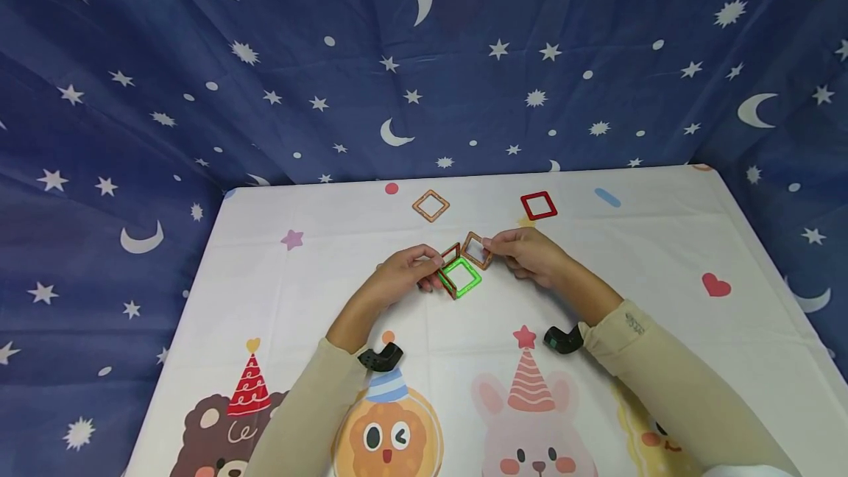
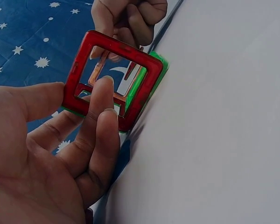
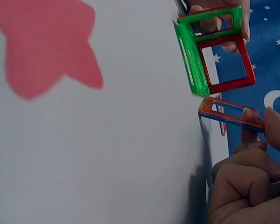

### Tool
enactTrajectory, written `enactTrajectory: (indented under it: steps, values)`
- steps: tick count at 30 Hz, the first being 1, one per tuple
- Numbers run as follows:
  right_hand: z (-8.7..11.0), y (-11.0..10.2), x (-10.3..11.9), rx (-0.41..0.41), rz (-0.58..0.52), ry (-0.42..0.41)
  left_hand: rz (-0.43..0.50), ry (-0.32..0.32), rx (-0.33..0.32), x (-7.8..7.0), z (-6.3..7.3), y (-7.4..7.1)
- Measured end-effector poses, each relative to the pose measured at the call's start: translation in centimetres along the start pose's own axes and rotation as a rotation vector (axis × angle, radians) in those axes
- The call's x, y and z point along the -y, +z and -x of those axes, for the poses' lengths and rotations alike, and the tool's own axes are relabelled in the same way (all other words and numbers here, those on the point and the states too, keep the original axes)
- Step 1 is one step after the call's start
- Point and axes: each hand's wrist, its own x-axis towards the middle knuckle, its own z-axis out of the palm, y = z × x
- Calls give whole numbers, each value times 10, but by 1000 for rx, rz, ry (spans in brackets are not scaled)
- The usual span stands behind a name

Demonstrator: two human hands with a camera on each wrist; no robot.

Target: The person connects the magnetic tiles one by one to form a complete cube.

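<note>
A green square tile frame [image 1: 471, 288] lies flat near the middle of the table. Along two of its sides, red square frames stand upright; the nearer one [image 2: 77, 66] is by my left hand, the farther one [image 3: 246, 60] shows behind the green. My left hand [image 1: 397, 277] holds the nearer red frame between thumb and fingers. From the other side, my right hand [image 1: 530, 252] pinches an orange square frame [image 3: 231, 117] between thumb and fingertip. The orange frame is tilted, one corner close beside the green tile.
Farther back on the table lie another orange square frame [image 1: 422, 213] and a red one [image 1: 544, 216]. The white tablecloth [image 1: 318, 300] carries printed cartoon figures and shapes. A blue star-patterned curtain [image 1: 464, 87] rises behind the table. Black devices sit at both wrists.
</note>
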Motion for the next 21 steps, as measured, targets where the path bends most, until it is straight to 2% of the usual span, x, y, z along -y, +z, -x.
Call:
enactTrajectory:
  steps: [11, 21]
  values:
    - [11, 11, -2, 30, 32, -21, -17, 2, -9, 2, -1, 1]
    - [14, 20, -2, -4, 147, -83, -30, -24, -30, 0, 0, 1]
